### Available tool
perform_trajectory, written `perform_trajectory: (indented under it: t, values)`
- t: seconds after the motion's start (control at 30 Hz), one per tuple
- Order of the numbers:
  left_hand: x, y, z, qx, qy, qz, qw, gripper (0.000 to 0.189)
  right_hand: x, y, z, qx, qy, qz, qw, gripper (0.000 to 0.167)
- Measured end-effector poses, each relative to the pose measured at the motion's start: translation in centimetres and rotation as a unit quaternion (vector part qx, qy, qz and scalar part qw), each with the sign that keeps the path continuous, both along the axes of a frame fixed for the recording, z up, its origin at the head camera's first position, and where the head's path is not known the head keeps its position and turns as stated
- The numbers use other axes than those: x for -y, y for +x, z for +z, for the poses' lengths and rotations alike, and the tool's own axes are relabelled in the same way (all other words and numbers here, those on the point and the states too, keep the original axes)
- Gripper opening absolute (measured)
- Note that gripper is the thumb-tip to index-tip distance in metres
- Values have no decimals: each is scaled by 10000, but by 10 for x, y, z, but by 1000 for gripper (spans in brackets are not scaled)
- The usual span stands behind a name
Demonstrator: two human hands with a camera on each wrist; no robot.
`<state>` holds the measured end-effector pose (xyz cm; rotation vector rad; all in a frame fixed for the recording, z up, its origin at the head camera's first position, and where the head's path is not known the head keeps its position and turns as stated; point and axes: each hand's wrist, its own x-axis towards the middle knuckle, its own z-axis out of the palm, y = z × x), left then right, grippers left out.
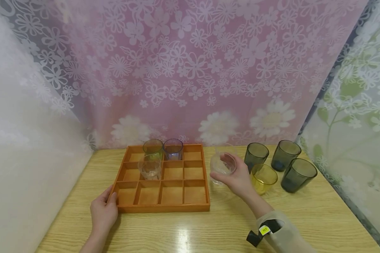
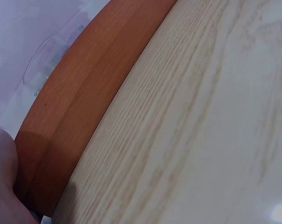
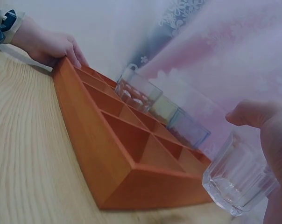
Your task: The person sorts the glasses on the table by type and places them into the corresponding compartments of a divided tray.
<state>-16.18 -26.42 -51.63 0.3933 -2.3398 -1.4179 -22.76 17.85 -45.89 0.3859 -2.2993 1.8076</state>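
Observation:
My right hand (image 1: 237,175) grips a clear glass (image 1: 218,168) just right of a wooden divided tray (image 1: 164,208). In the right wrist view, the faceted clear glass (image 3: 232,182) tilts beside the tray's corner, thumb and fingers at its sides. At the tray's front left corner, my left hand (image 1: 103,209) holds the frame, thumb over the rim. Inside the tray, a greenish glass (image 1: 153,147) and a bluish-purple glass (image 1: 173,149) occupy neighbouring back-row compartments. Another clear glass (image 1: 150,168) sits in the middle row, second from the left.
Right of my right hand stand a yellow glass (image 1: 264,177) and three smoky dark glasses (image 1: 256,154). A faint clear rim (image 1: 228,148) shows behind the held glass, partly hidden. The wood-grain table (image 1: 240,225) meets a floral pink curtain (image 1: 183,88) at the back.

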Motion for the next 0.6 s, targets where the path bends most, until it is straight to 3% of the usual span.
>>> perform_trajectory:
  t: [0.6]
  values:
    - [-1, -2, -2, -152, -182, 93, 9997, 38, 46, -19, 18, -82, -252, 619, 9977, 88]
